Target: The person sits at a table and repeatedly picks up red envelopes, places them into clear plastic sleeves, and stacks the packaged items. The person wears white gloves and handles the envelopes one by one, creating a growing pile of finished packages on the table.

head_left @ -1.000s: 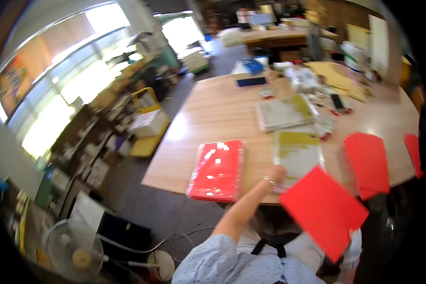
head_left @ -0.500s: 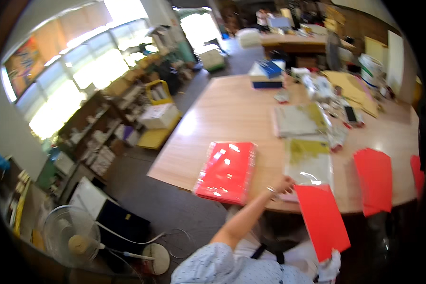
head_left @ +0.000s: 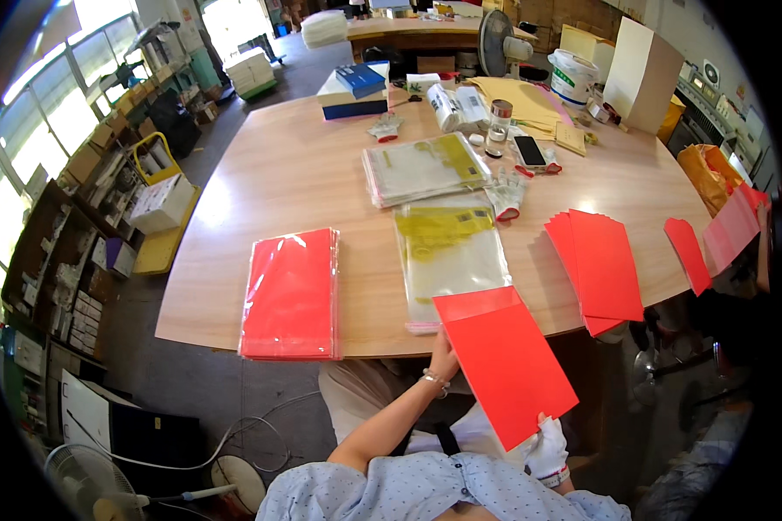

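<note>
A flat red paper sheet or folder (head_left: 514, 373) is tilted over the table's front edge, a paler band across its top end. My left hand (head_left: 444, 354), bare with a bracelet at the wrist, grips its upper left edge; some fingers are hidden behind it. My right hand (head_left: 548, 447), in a white glove with fingertips bare, pinches its lower right corner. The top end overlaps a clear plastic bag (head_left: 452, 239) with a yellow-green printed area; whether it is inside the bag, I cannot tell. A stack of bagged red sheets (head_left: 291, 295) lies to the left.
Fanned red sheets (head_left: 604, 265) lie right on the wooden table (head_left: 235, 191). More clear bags (head_left: 426, 167), white gloves (head_left: 506, 193), a phone (head_left: 530, 151), a jar (head_left: 499, 130) and a blue box (head_left: 361, 80) lie farther back. Another person's hand (head_left: 763, 217) holds red sheets far right.
The view has swung right and steadied. The red sheet's top end now tilts left over the plastic bag's near end, with my left hand at its edge and my right still at the lower corner.
</note>
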Demonstrator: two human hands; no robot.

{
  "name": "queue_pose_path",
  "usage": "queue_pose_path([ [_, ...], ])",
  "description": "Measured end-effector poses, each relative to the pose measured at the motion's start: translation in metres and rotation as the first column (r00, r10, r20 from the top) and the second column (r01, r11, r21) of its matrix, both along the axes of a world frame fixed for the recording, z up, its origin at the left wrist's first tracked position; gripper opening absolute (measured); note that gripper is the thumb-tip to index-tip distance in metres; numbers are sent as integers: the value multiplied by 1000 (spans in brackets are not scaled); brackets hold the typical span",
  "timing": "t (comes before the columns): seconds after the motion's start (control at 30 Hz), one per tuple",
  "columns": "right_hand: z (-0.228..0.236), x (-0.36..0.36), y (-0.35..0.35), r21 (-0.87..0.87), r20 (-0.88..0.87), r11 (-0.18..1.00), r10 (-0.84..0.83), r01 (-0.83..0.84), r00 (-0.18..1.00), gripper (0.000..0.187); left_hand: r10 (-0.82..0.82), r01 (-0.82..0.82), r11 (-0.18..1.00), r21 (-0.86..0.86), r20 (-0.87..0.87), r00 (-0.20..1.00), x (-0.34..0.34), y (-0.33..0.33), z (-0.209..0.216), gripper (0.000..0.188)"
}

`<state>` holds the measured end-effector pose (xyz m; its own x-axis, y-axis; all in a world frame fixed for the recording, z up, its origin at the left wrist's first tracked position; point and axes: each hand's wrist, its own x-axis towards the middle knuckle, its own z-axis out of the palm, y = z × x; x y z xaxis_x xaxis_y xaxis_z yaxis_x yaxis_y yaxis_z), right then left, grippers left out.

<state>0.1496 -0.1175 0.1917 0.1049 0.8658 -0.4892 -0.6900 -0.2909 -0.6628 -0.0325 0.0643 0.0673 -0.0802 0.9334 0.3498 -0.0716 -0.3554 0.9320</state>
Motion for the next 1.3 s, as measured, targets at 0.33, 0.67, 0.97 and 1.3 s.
queue_pose_path([
  [0.33, -58, -31, 70, -113, -113, 986, 108, -121, 988, 14, 178, 38, 959, 282, -700, 692, 44, -82, -118, 20],
  [0.67, -55, -11, 108, -46, -118, 879, 467, -474, 876, 18, -109, 328, 762, -558, 389, 915, -11, -78, -31, 32],
  [0.97, -49, -93, 119, 56, 990, 681, -135, -730, -50, 12, -85, 457, 568, -685, 504, 860, -57, -73, -51, 38],
  [1.3, -42, 109, 126, 393, 918, 916, -396, -87, -32, 7, 106, 217, 603, -767, 347, 932, -51, -65, -2, 33],
])
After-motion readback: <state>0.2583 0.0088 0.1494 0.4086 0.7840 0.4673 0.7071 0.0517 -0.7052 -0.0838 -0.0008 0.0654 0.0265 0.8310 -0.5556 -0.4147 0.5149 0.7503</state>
